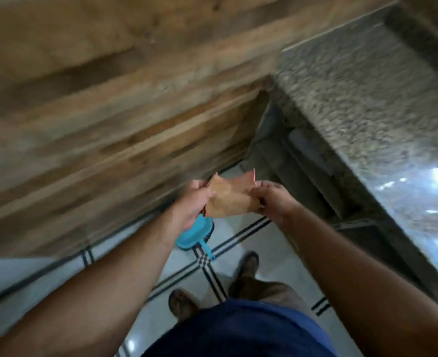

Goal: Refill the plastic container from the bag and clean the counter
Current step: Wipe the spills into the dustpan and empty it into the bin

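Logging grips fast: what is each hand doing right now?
Left hand: closed on the brown bag, with a blue lid also in its grip.
Right hand: closed, pinching the bag's other edge.

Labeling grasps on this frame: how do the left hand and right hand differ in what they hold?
The left hand pinches the left edge of the tan bag and also has a blue plastic piece under it; the right hand pinches only the bag's right edge. The left hand sits slightly lower than the right hand. Both grip with curled fingers, stretching the bag between them above the tiled floor.
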Demonstrator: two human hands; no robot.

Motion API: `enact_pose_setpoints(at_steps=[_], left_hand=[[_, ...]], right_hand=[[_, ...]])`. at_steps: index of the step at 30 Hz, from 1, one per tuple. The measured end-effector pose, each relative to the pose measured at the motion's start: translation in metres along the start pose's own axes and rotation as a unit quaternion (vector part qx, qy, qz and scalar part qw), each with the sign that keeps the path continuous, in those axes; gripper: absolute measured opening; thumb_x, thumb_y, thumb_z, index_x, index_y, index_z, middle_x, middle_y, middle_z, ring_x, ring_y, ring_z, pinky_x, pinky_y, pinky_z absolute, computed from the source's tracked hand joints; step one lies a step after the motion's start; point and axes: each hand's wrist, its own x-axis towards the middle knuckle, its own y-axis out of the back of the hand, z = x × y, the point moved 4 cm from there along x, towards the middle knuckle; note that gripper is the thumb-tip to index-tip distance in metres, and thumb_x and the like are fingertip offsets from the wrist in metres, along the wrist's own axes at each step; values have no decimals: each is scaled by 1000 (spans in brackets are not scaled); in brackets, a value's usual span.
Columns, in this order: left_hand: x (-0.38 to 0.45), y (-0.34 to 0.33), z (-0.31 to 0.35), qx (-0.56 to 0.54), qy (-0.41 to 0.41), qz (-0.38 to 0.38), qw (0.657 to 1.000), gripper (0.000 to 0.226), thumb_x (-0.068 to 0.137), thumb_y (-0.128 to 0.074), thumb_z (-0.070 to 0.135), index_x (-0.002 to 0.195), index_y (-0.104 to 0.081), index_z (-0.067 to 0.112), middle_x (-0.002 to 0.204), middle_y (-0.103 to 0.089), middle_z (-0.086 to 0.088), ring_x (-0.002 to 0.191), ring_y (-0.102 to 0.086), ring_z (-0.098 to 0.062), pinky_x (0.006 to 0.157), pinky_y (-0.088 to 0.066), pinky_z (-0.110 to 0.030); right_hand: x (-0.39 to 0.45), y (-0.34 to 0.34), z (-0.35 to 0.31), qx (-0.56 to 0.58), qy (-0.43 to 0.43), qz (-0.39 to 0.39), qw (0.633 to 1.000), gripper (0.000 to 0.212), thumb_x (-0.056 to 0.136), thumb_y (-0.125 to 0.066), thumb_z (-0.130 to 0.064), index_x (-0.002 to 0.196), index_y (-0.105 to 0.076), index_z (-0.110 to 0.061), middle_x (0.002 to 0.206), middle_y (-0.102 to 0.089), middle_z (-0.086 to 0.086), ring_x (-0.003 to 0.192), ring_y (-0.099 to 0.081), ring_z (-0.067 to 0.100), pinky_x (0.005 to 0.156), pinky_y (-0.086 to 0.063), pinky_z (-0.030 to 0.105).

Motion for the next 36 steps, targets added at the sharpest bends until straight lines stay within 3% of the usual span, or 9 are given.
enact_pose_setpoints(at_steps=[3, 6, 15, 20, 24, 26, 28, 33, 36], left_hand=[[-1, -57, 46, 66, -41, -24, 997, 43, 84, -66, 13, 126, -70, 8, 117, -79, -15, 115, -74, -37, 97, -60, -51], [3, -128, 90, 104, -88, -40, 990, 25, 102, -62, 8, 124, -67, 18, 110, -76, -2, 104, -72, -21, 88, -61, -39], [61, -320, 170, 186, -175, -19, 967, 33, 105, -61, 15, 136, -65, 22, 122, -74, 1, 111, -69, -18, 98, -59, -40], [100, -378, 203, 258, -207, -54, 942, 34, 107, -58, 19, 140, -59, 28, 125, -71, 5, 115, -68, -17, 100, -60, -45], [135, -403, 224, 345, -222, -67, 910, 36, 106, -58, 19, 140, -56, 28, 130, -71, 1, 114, -68, -20, 99, -59, -43], [151, -409, 223, 448, -228, -67, 862, 45, 105, -61, 19, 149, -52, 24, 138, -68, -2, 119, -68, -26, 100, -58, -39], [159, -414, 222, 579, -293, -59, 759, 55, 103, -65, 21, 155, -49, 18, 149, -61, -6, 131, -63, -30, 106, -54, -40], [161, -420, 204, 742, -369, -189, 527, 44, 104, -61, 34, 147, -58, 24, 155, -53, -1, 137, -51, -27, 110, -50, -45], [164, -417, 206, 773, -376, -193, 472, 46, 102, -65, 35, 148, -57, 27, 154, -52, 2, 136, -50, -25, 111, -48, -46]], right_hand=[[-25, 44, -28, 38, 35, 47, 998, 14, 81, -69, -2, 83, -78, -13, 84, -60, 22, 62, -61, 22, 61, -55, 32], [-40, 100, -59, 100, 56, 105, 988, 16, 93, -60, 8, 89, -69, -4, 74, -66, 18, 52, -65, 19, 46, -54, 30], [-34, 282, -134, 148, 123, 232, 954, 18, 96, -60, 10, 105, -70, -1, 101, -78, 23, 76, -75, 26, 59, -63, 35], [-13, 339, -150, 144, 126, 285, 939, 21, 92, -70, 6, 110, -69, -4, 113, -77, 20, 96, -80, 35, 75, -68, 51], [-2, 351, -162, 106, 101, 289, 946, 39, 96, -71, 2, 131, -59, -11, 130, -70, 16, 100, -78, 29, 76, -69, 46], [0, 353, -163, -25, 89, 319, 943, 67, 95, -75, -6, 154, -45, -15, 148, -60, 11, 117, -71, 27, 89, -67, 43], [5, 352, -164, -208, 85, 349, 910, 79, 93, -80, -17, 161, -40, -23, 155, -51, 3, 131, -58, 22, 108, -58, 43], [17, 337, -157, -510, 43, 260, 819, 34, 99, -65, -55, 129, -69, -39, 140, -56, -3, 134, -48, 25, 119, -43, 51], [18, 328, -148, -561, 0, 205, 802, 38, 102, -54, -61, 131, -68, -41, 142, -55, -1, 139, -43, 30, 121, -36, 57]])
